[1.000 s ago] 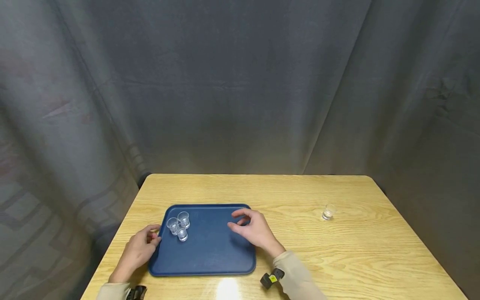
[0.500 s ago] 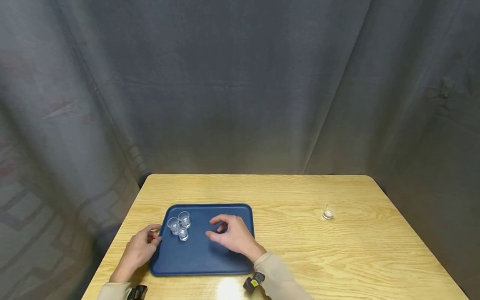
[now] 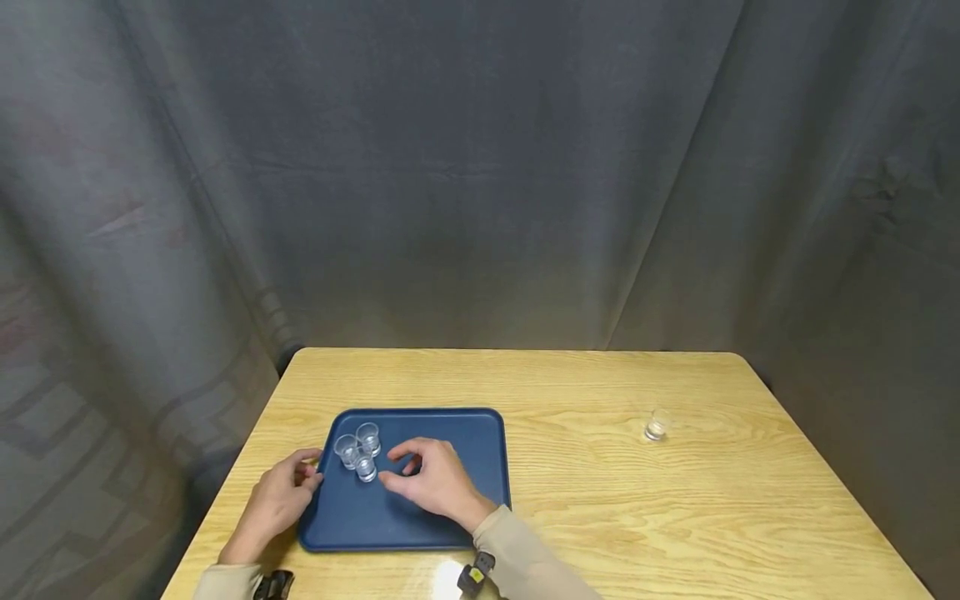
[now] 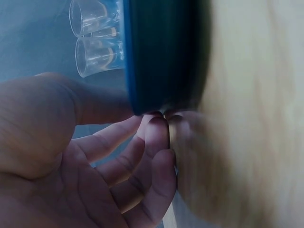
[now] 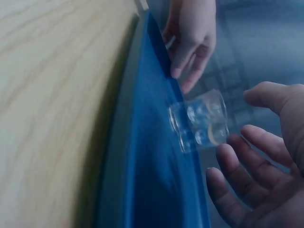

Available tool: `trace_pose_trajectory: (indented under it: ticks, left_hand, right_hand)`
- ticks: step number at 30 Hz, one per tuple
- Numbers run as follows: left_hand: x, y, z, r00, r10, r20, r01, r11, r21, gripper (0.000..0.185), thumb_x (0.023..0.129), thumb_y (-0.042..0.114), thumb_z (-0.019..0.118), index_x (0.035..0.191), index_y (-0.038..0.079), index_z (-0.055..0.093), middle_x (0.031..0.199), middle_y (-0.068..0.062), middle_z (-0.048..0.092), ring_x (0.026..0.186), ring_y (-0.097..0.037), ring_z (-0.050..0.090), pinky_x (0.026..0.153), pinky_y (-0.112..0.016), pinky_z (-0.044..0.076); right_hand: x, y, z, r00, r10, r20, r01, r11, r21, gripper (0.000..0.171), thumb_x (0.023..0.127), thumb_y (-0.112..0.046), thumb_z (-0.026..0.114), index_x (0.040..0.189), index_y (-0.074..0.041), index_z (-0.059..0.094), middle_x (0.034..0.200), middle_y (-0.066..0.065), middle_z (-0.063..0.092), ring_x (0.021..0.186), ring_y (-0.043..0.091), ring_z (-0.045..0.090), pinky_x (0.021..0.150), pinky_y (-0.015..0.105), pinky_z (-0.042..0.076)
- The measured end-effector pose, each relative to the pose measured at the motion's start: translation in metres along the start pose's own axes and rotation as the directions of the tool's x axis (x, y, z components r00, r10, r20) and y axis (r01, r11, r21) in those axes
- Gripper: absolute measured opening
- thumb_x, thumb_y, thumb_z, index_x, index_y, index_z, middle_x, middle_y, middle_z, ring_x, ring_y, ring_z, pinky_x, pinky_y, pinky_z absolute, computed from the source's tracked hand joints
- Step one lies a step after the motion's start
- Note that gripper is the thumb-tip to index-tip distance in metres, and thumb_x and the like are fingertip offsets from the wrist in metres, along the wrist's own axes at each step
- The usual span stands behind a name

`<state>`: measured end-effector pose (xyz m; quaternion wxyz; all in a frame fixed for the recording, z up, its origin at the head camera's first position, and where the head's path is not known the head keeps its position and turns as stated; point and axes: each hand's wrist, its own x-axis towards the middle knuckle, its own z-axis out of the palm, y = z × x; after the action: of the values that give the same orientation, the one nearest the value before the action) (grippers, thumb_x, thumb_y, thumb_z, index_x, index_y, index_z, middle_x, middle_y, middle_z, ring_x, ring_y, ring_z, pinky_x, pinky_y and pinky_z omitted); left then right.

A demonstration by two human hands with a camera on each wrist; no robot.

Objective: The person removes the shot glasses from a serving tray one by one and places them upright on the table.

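While pinching tray [image 3: 352, 521] by left edge with left hand [image 3: 276, 496], hovering over open room beside three glasses [image 3: 363, 455] with right hand [image 3: 435, 479] loosely spread.

From where I'm standing: plain beige left sleeve [image 3: 227, 584] and right sleeve [image 3: 532, 557], both long. Black left wrist camera [image 3: 270, 585], faint brownish sheen. Black right wrist camera [image 3: 486, 562], blocky, small yellow-green patch [image 3: 477, 575].

the right hand [image 3: 433, 480] hides part of the tray [image 3: 375, 523]; both sleeves [image 3: 528, 557] are cut off.
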<state>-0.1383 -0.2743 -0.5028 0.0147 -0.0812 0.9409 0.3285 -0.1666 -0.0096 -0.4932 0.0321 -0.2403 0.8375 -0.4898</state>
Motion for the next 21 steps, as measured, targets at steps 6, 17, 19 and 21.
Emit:
trace_pose_trajectory:
  ticks: [6,17,19,21]
  left_hand:
    - [-0.003,0.001,-0.001,1.0,0.001,-0.007,-0.002,1.0,-0.006,0.039,0.1,0.009,0.065,0.136,-0.005,0.064,0.1,-0.009,0.069,0.087,-0.021,0.063,0.074,-0.034,0.047]
    - [0.0,0.001,0.0,1.0,0.004,-0.006,-0.004,1.0,-0.011,0.038,0.101,0.008,0.065,0.137,-0.005,0.064,0.102,-0.011,0.07,0.089,-0.022,0.063,0.075,-0.035,0.048]
    - [0.0,0.0,0.0,1.0,0.004,-0.005,-0.004,1.0,-0.01,0.038,0.1,0.009,0.065,0.136,-0.004,0.064,0.102,-0.01,0.07,0.089,-0.022,0.063,0.075,-0.035,0.047]
    - [-0.001,-0.001,0.0,1.0,0.005,-0.006,-0.005,1.0,-0.009,0.038,0.1,0.009,0.065,0.136,-0.004,0.064,0.102,-0.01,0.07,0.089,-0.022,0.063,0.075,-0.035,0.047]
  right_hand:
    - [0.006,-0.01,0.014,1.0,0.032,0.0,-0.032,0.999,0.012,0.031,0.088,-0.03,0.086,0.113,-0.012,0.082,0.098,0.003,0.08,0.066,-0.01,0.056,0.063,0.015,0.048]
    - [0.015,-0.015,0.031,0.994,0.058,-0.089,-0.07,0.989,-0.13,0.039,0.084,-0.041,0.088,0.114,-0.018,0.081,0.1,-0.008,0.081,0.066,-0.012,0.056,0.063,0.017,0.046]
    - [0.016,-0.014,0.033,0.992,0.066,-0.105,-0.082,0.985,-0.155,0.039,0.083,-0.043,0.089,0.114,-0.02,0.081,0.099,-0.01,0.081,0.065,-0.012,0.056,0.063,0.018,0.046]
    - [0.017,-0.013,0.037,0.991,0.065,-0.119,-0.086,0.979,-0.183,0.039,0.083,-0.045,0.089,0.113,-0.022,0.081,0.098,-0.011,0.081,0.065,-0.011,0.057,0.063,0.019,0.046]
